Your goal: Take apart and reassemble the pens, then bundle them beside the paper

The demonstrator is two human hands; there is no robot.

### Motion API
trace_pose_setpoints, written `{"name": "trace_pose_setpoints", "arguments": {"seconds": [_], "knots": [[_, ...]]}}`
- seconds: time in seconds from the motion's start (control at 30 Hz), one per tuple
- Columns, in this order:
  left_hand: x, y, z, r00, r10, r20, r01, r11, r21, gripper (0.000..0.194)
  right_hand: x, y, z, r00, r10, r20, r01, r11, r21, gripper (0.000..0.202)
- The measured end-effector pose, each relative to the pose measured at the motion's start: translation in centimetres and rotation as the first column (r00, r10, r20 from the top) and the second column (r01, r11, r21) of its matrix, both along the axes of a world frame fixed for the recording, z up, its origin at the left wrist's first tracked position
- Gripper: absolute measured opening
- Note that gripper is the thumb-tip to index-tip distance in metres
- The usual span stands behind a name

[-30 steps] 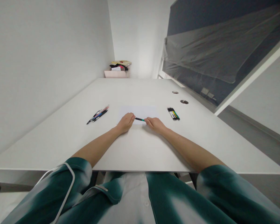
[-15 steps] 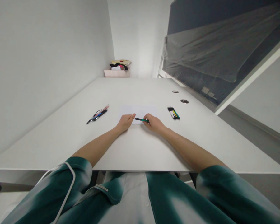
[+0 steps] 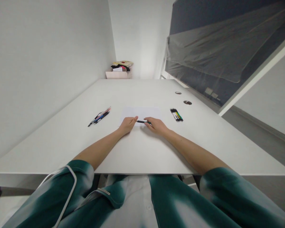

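My left hand is closed, thumb and fingers pinching one end of a black marker pen. The pen lies level between my hands. At its other end, my right hand has its index finger and thumb around the pen, with most of the green part covered by the fingers. Under both hands rests a white sheet of paper, its near part partly hidden by them.
Several pens lie bunched on the left of the white table. On the right is a row of black-capped markers with coloured barrels. Two round cable holes sit farther back right. A pink box stands beyond the far edge.
My right hand's fingers have shifted slightly left along the pen and cover more of its green part. My left hand keeps its place on the pen.
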State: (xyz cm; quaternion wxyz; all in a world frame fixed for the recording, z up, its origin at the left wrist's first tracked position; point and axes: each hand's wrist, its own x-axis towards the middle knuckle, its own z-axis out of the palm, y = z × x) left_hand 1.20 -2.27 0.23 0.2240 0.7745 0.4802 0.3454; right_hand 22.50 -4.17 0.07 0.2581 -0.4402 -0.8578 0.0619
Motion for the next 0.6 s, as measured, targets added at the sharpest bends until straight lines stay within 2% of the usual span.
{"name": "trace_pose_setpoints", "arguments": {"seconds": [0.1, 0.23, 0.43, 0.6], "knots": [[-0.03, 0.02, -0.01, 1.000, 0.003, -0.001, -0.003, 1.000, -0.004, 0.060, 0.01, 0.01, -0.06, 0.999, 0.027, 0.021, -0.028, 0.999, 0.038, 0.021], [-0.06, 0.04, -0.07, 1.000, -0.007, 0.007, 0.007, 1.000, -0.009, 0.060, 0.02, -0.11, -0.02, 1.000, -0.017, 0.002, 0.017, 1.000, -0.011, 0.026], [0.00, 0.11, -0.13, 1.000, -0.018, 0.022, 0.019, 0.999, -0.026, 0.062, 0.08, -0.09, 0.18, 0.997, 0.070, 0.027, -0.072, 0.994, 0.080, 0.025], [0.23, -0.17, 0.05, 0.999, -0.031, 0.042, 0.033, 0.998, -0.052, 0.062, 0.12, 0.10, -0.20, 1.000, 0.025, 0.004, -0.025, 0.999, 0.041, 0.015]]}}
